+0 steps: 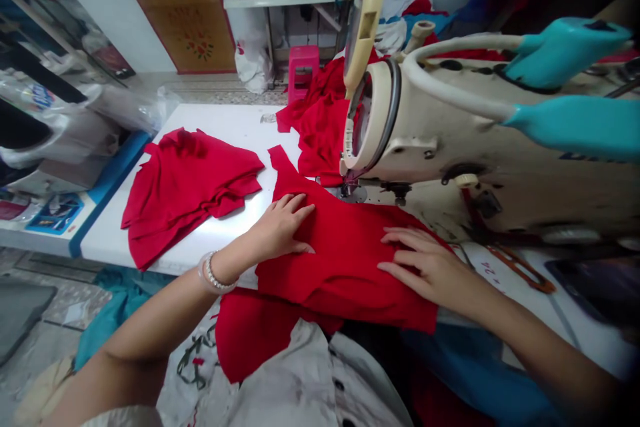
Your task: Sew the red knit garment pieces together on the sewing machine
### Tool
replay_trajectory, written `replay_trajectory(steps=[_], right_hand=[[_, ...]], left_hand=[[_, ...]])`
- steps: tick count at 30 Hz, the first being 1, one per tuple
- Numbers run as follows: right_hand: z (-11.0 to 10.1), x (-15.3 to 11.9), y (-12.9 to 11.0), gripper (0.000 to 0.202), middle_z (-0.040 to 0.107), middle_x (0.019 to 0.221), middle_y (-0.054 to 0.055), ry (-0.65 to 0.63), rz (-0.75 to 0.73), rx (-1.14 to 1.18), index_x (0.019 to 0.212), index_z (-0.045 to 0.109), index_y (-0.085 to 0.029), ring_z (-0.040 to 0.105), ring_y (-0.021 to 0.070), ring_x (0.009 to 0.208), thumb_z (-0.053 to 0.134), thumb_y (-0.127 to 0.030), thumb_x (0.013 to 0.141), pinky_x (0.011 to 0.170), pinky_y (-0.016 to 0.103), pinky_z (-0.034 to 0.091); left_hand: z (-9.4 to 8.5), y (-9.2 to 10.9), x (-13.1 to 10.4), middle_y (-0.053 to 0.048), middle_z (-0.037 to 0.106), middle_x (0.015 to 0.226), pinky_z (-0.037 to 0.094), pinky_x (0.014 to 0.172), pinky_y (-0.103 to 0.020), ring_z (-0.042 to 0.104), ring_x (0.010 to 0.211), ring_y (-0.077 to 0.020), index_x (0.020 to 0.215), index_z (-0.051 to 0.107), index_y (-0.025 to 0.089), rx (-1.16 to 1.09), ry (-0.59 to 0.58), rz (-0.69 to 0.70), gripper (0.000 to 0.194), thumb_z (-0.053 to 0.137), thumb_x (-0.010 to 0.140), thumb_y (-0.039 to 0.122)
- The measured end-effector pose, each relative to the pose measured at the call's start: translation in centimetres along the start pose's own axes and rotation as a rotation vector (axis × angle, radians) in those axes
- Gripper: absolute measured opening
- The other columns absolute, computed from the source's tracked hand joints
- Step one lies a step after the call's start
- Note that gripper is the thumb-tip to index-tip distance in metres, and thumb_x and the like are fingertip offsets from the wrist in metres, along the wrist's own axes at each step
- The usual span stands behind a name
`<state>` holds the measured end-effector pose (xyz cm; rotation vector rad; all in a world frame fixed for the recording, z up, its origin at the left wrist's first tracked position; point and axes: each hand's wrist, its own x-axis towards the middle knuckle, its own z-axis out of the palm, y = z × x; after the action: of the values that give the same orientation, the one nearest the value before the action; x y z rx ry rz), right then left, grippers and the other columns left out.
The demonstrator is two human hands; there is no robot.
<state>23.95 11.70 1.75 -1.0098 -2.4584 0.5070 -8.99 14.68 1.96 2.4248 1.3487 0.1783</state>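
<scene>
Left hand (283,228): palm down on the red cloth (350,233), fingers spread, not grasping.
Right hand (427,267): palm down, fingers loosely parted, pointing toward the left hand, not grasping.
Cloth's place: beneath both hands, beside the sewing machine (520,160).

Gap of white tabletop (231,228) passable between red pile (190,193) and red panel (345,240); sewing machine (540,180) blocks panel's far side
</scene>
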Motion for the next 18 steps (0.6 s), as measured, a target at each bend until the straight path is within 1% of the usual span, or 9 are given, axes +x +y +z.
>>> replay_trajectory(steps=[4, 6, 7, 9, 11, 13, 14, 15, 18], right_hand=[[-1.4, 0.4, -1.8, 0.016, 0.071, 0.108, 0.009, 0.215, -0.001, -0.046, 0.088, 0.073, -0.029, 0.067, 0.0300, 0.103, 0.059, -0.035, 0.094, 0.095, 0.051, 0.054], [-2.8, -0.7, -3.4, 0.011, 0.071, 0.108, 0.008, 0.307, 0.038, -0.061, 0.095, 0.073, -0.034, 0.067, 0.0312, 0.101, 0.063, -0.032, 0.091, 0.096, 0.053, 0.052], [-3.4, -1.6, -4.2, 0.013, 0.071, 0.108, 0.007, 0.355, 0.083, -0.061, 0.097, 0.072, -0.037, 0.067, 0.0314, 0.100, 0.065, -0.030, 0.089, 0.096, 0.053, 0.051], [-3.9, -3.8, -5.6, 0.019, 0.072, 0.107, 0.004, 0.358, 0.184, 0.023, 0.101, 0.071, -0.041, 0.068, 0.0294, 0.097, 0.065, -0.028, 0.089, 0.093, 0.048, 0.054], [-2.4, -6.0, -6.4, 0.017, 0.074, 0.104, 0.003, 0.111, 0.242, 0.267, 0.100, 0.071, -0.040, 0.071, 0.0250, 0.093, 0.059, -0.030, 0.093, 0.084, 0.039, 0.058], [1.3, -7.6, -6.6, 0.021, 0.076, 0.095, 0.002, -0.271, 0.286, 0.532, 0.095, 0.073, -0.033, 0.072, 0.0218, 0.086, 0.052, -0.036, 0.097, 0.076, 0.032, 0.060], [4.0, -8.1, -6.4, 0.027, 0.076, 0.091, 0.003, -0.432, 0.332, 0.602, 0.091, 0.073, -0.030, 0.073, 0.0216, 0.083, 0.049, -0.040, 0.098, 0.075, 0.032, 0.060], [6.9, -8.2, -6.1, 0.032, 0.076, 0.087, 0.003, -0.473, 0.415, 0.586, 0.090, 0.073, -0.027, 0.073, 0.0223, 0.079, 0.048, -0.045, 0.098, 0.072, 0.032, 0.061], [15.5, -7.5, -4.2, 0.034, 0.077, 0.100, 0.008, -0.300, 0.596, 0.382, 0.105, 0.073, -0.027, 0.072, 0.0292, 0.097, 0.046, -0.045, 0.095, 0.088, 0.045, 0.059]], left_hand=[[-2.6, -0.7, -0.8, -0.017, 0.065, 0.130, 0.051, 0.104, -0.044, 0.064, 0.119, -0.0280, 0.121, 0.069, 0.018, -0.206, 0.278, 0.019, 0.040, 0.068, 0.091, 0.044], [-4.6, -0.7, -2.8, -0.013, 0.072, 0.115, 0.056, 0.096, -0.040, 0.070, 0.106, -0.0246, 0.114, 0.071, 0.019, -0.359, 0.412, -0.041, 0.032, 0.065, 0.093, 0.043], [-5.6, -0.5, -4.2, -0.012, 0.074, 0.110, 0.057, 0.093, -0.038, 0.071, 0.102, -0.0241, 0.111, 0.073, 0.020, -0.454, 0.407, -0.076, 0.031, 0.066, 0.093, 0.043], [-6.7, 0.4, -7.4, -0.009, 0.076, 0.105, 0.059, 0.088, -0.035, 0.073, 0.098, -0.0241, 0.107, 0.076, 0.023, -0.677, 0.164, -0.096, 0.026, 0.067, 0.092, 0.043], [-6.3, 1.4, -10.5, -0.008, 0.078, 0.106, 0.060, 0.088, -0.034, 0.074, 0.097, -0.0246, 0.110, 0.077, 0.026, -0.844, -0.289, -0.036, 0.024, 0.066, 0.093, 0.039], [-3.6, 2.0, -13.0, -0.008, 0.077, 0.111, 0.060, 0.088, -0.032, 0.074, 0.099, -0.0243, 0.117, 0.075, 0.026, -0.842, -0.597, 0.009, 0.027, 0.063, 0.095, 0.037], [-1.5, 2.1, -13.9, -0.008, 0.076, 0.113, 0.059, 0.088, -0.032, 0.074, 0.100, -0.0240, 0.120, 0.073, 0.026, -0.775, -0.621, -0.009, 0.029, 0.060, 0.097, 0.036], [1.0, 1.9, -14.7, -0.009, 0.075, 0.117, 0.058, 0.090, -0.034, 0.073, 0.103, -0.0246, 0.120, 0.072, 0.026, -0.668, -0.558, -0.056, 0.029, 0.057, 0.098, 0.037], [9.1, 0.3, -15.8, -0.018, 0.066, 0.132, 0.047, 0.107, -0.051, 0.062, 0.124, -0.0341, 0.131, 0.065, 0.022, -0.230, -0.192, -0.267, 0.039, 0.057, 0.096, 0.037]])
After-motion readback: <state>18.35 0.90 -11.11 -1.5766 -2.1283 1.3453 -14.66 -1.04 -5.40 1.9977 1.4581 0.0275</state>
